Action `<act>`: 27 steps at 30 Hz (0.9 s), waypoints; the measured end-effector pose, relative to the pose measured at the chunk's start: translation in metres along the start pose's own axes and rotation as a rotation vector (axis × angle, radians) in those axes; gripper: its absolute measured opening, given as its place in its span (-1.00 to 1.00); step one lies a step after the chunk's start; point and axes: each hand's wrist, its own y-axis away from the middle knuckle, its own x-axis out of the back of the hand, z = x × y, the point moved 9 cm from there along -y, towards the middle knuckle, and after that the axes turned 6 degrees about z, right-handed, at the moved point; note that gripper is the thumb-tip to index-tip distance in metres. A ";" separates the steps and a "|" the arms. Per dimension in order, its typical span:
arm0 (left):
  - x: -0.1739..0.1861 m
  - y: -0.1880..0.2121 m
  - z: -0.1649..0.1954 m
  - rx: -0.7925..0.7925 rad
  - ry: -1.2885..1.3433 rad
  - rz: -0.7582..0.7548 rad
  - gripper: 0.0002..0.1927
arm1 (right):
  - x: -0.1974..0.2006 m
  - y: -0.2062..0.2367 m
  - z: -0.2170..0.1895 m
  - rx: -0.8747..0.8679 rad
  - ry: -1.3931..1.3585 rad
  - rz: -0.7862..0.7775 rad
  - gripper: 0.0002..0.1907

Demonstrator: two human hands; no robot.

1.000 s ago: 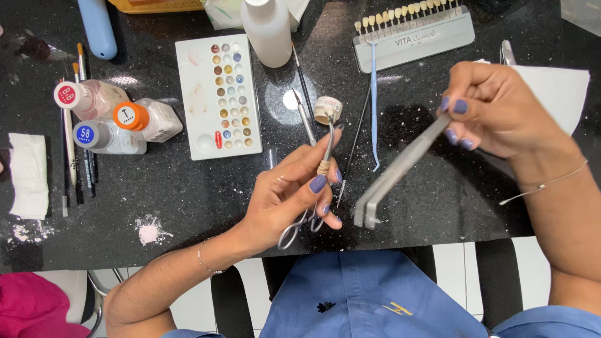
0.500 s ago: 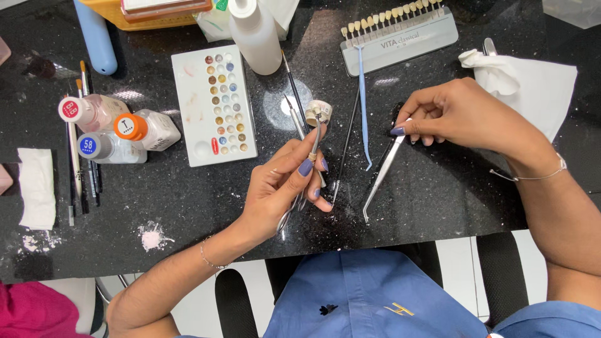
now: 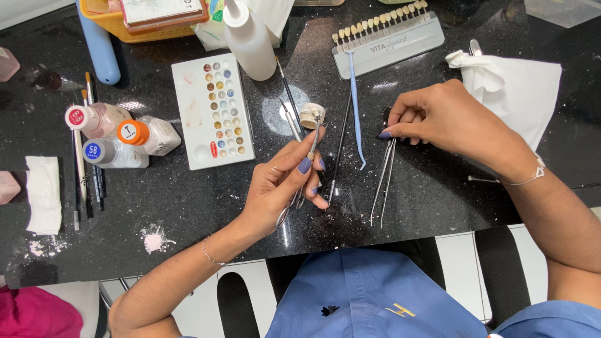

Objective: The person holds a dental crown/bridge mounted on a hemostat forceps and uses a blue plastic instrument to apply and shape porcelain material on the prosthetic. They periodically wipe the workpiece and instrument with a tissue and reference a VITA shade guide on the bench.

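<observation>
Black speckled stone forms the worktop, crowded with a white paint palette, small bottles and a tooth shade guide. A clamp bearing a small pale tooth piece is pinched in the left hand. Long metal tweezers lying on the worktop are touched by the pressed-together fingertips of the right hand, beside a white tissue.

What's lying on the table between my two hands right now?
In the head view, a thin dark brush and a light blue tool lie between the left hand and right hand.
</observation>
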 end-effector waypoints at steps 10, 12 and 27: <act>-0.001 0.004 0.004 -0.006 -0.032 0.017 -0.50 | 0.073 0.038 -0.006 0.276 0.631 0.553 -0.55; -0.002 0.006 0.005 -0.012 -0.063 0.007 -0.50 | 0.076 0.038 0.014 0.236 0.646 0.549 -0.48; -0.009 0.014 0.004 0.002 -0.045 -0.021 -0.52 | 0.079 0.041 -0.004 0.370 0.335 0.555 -0.77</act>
